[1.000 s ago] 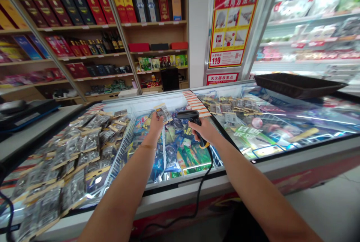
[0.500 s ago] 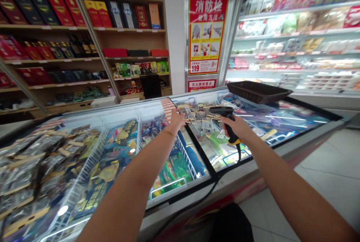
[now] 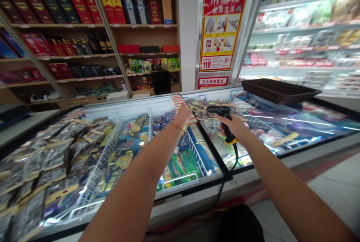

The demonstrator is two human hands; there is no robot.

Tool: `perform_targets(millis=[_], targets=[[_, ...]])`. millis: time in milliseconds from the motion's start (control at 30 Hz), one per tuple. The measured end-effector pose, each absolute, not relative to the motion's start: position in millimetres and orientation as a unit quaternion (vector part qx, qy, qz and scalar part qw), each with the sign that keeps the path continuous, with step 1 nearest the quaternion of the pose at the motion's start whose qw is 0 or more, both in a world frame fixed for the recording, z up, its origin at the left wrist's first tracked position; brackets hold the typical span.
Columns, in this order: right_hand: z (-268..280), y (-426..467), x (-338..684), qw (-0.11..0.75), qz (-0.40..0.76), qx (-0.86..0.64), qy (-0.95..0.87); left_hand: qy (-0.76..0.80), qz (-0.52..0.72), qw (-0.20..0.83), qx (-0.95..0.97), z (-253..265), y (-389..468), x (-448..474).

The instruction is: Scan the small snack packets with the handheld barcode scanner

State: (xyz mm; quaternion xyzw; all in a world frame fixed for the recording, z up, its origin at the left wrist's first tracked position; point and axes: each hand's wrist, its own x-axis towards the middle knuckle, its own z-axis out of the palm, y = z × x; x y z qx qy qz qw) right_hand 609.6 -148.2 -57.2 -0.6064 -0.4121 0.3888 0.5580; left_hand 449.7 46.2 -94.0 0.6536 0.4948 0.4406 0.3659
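Observation:
My right hand (image 3: 237,127) is wrapped round the grip of a black and yellow handheld barcode scanner (image 3: 218,109), whose head points left toward my left hand. A dark cable (image 3: 236,156) hangs from the grip's base. My left hand (image 3: 184,114) reaches over the freezer glass by a red-and-white striped strip (image 3: 177,100), its fingers curled and partly hidden. What it pinches cannot be made out. Right beside those fingers and in front of the scanner lie small clear packets (image 3: 201,114) with tan edges.
A long glass-topped chest freezer (image 3: 197,191) spans the view. Many dark packets (image 3: 56,156) lie at its left, with wire baskets (image 3: 98,159) inside. A brown plastic tray (image 3: 281,90) rests on its far right. Behind stand boxed goods on shelves (image 3: 146,26) and a lit fridge (image 3: 295,30).
The view has swung a little left, so the scene sits further right. The scanner has come closer to my left hand, staying in my right hand's grip.

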Motion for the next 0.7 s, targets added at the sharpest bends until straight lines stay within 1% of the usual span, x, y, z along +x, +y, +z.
perform_targets(millis=[200, 367, 433, 567, 633, 700], targets=[[-56.2, -125.1, 523.5, 0.531, 0.434, -0.565, -0.460, 0.630, 0.365, 0.237, 0.643, -69.8, 46.1, 315.4], [-60.1, -107.8, 467.5, 0.522, 0.458, -0.527, -0.490, 0.690, 0.340, 0.140, 0.624, -52.8, 37.4, 206.7], [-63.0, -102.6, 451.9, 0.520, 0.465, -0.513, -0.500, 0.716, 0.314, 0.077, 0.619, -46.1, 30.7, 170.0], [-72.5, -98.1, 433.7, 0.527, 0.469, -0.500, -0.503, 0.770, 0.229, -0.076, 0.591, -36.6, 21.5, 114.1], [-78.6, -98.7, 431.5, 0.520, 0.471, -0.508, -0.501, 0.780, 0.193, -0.128, 0.581, -36.1, 23.0, 94.6], [-84.0, -100.5, 433.1, 0.510, 0.475, -0.515, -0.499, 0.783, 0.159, -0.159, 0.579, -38.7, 28.7, 80.1]])
